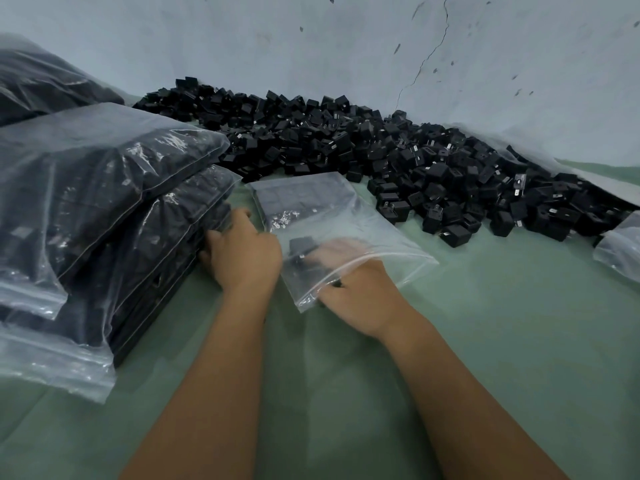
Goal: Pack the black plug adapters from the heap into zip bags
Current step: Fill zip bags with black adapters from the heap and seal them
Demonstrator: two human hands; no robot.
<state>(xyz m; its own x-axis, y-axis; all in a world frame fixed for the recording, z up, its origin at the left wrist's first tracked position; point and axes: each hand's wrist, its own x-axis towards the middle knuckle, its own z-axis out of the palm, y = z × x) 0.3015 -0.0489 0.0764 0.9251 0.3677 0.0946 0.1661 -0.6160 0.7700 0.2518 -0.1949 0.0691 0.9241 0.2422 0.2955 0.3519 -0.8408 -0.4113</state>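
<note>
While our right hand [349, 285] reaches into the mouth of the clear zip bag [332, 220], its fingers lie under the plastic, blurred, and appear curled around a black plug adapter [300, 247] just ahead of the knuckles. We cannot tell exactly how the fingers sit on it. Beyond those fingertips, at the bag's far end, a flat row of adapters already lies packed.

Our left hand [242, 251] rests just beside the bag's left edge, back upward, fingers curled against the side of the stack of filled bags [104, 209] to its left; whether it grips the bag's edge or only presses there, we cannot tell.

Ahead of both hands and off to the right of the right hand, the heap of loose adapters [381, 161] spreads along the foot of the pale wall [346, 46]. Everything lies on a green surface [485, 323]. Far to the right of our right hand, another clear bag [620, 251] pokes in at the edge.
</note>
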